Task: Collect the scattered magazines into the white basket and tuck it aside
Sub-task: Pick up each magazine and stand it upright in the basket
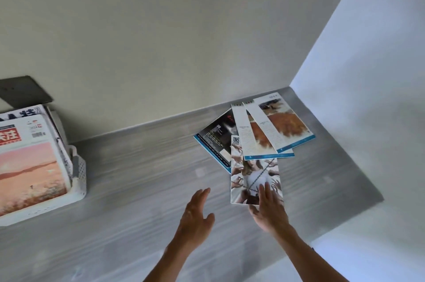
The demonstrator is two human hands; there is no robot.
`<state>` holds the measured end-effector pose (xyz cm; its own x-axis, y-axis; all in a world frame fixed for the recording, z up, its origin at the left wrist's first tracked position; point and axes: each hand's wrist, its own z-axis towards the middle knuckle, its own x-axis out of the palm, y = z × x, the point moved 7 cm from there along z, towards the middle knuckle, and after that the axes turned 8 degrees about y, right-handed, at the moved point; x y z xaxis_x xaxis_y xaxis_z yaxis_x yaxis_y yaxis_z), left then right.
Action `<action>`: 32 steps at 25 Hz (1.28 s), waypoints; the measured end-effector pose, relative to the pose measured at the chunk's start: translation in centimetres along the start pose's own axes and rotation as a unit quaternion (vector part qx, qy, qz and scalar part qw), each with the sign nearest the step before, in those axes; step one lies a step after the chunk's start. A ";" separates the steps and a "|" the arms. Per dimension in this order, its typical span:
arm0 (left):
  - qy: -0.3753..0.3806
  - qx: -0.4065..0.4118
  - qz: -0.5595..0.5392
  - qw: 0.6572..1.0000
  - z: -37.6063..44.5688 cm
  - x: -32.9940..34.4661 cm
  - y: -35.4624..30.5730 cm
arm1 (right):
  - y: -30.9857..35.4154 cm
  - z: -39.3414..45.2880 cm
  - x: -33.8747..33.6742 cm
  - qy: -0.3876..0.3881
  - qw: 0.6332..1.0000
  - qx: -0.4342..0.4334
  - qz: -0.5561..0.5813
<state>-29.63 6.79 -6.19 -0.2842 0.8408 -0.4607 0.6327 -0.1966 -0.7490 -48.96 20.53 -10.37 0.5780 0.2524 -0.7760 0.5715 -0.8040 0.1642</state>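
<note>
Far right of the white basket [78, 180], the right hand [268, 208] presses flat on the nearest magazine [253, 173]; the left hand [195, 215] hovers open, empty. Glossy covers may slide, scattering the fan.

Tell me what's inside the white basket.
The white basket holds magazines; the top one shows a pinkish sunset cover with a red title block. More magazines stand behind it. Whatever lies beneath is covered, so the count is unclear.

Four fanned magazines [257, 141]; magazine-filled white basket [79, 173] far left.
</note>
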 end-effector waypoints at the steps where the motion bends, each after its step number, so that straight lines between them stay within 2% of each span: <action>1: 0.000 -0.004 -0.003 1.000 0.0 0.4 0.1 | -0.1 0.3 0.8 0.004 1.000 -0.008 -0.027; 4: -0.006 -0.029 0.002 1.000 -0.3 0.6 1.4 | 0.8 -0.1 3.6 -0.012 0.997 -0.029 -0.076; 6: -0.013 -0.052 0.004 0.999 -0.6 0.4 2.5 | 2.4 -2.1 4.7 -0.026 0.992 -0.068 -0.107; 9: -0.007 -0.066 0.009 0.998 -0.8 0.8 3.0 | 4.1 -5.8 6.6 -0.043 0.984 -0.147 -0.095; 12: 0.003 -0.053 0.043 0.998 -1.1 1.5 2.7 | 5.7 -9.1 9.7 0.016 0.978 -0.192 -0.084; 15: 0.024 -0.071 0.135 0.988 -2.6 1.8 4.2 | 7.2 -10.1 11.2 0.080 0.960 -0.254 -0.091; 16: 0.036 -0.078 0.169 0.982 -3.4 2.1 4.9 | 7.0 -9.4 10.5 0.079 0.968 -0.233 -0.054; 17: 0.050 -0.080 0.200 0.975 -4.1 2.6 5.7 | 6.3 -8.3 9.4 0.041 0.981 -0.187 -0.007; 19: 0.071 -0.083 0.239 0.965 -5.3 3.5 6.9 | 4.7 -6.6 7.1 -0.022 0.994 -0.064 0.089; 21: 0.072 -0.089 0.268 0.957 -5.5 3.9 7.1 | 4.0 -5.5 6.6 -0.021 0.979 0.007 0.205; 24: 0.046 -0.107 0.311 0.943 -5.0 3.2 6.7 | 3.4 -4.3 7.3 0.055 0.930 0.083 0.355; 27: 0.057 -0.120 0.285 0.949 -5.0 2.6 7.4 | 5.1 -5.1 7.4 0.154 0.890 0.047 0.427; 29: 0.076 -0.119 0.216 0.966 -5.0 1.3 7.2 | 7.1 -6.1 6.7 0.145 0.906 -0.001 0.398; 31: 0.097 -0.104 -0.029 0.989 -5.3 0.0 5.9 | 9.8 -7.7 5.0 0.057 0.927 -0.059 0.366; 32: 0.096 -0.082 -0.157 0.979 -5.4 -0.9 4.8 | 11.6 -8.8 4.2 0.024 0.924 -0.101 0.368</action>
<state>-22.48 7.79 -6.82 -0.3520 0.9295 -0.1102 0.6483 0.1571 -0.7450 -34.78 16.98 -6.32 0.8757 -0.2947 -0.3826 0.1083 -0.6522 0.7503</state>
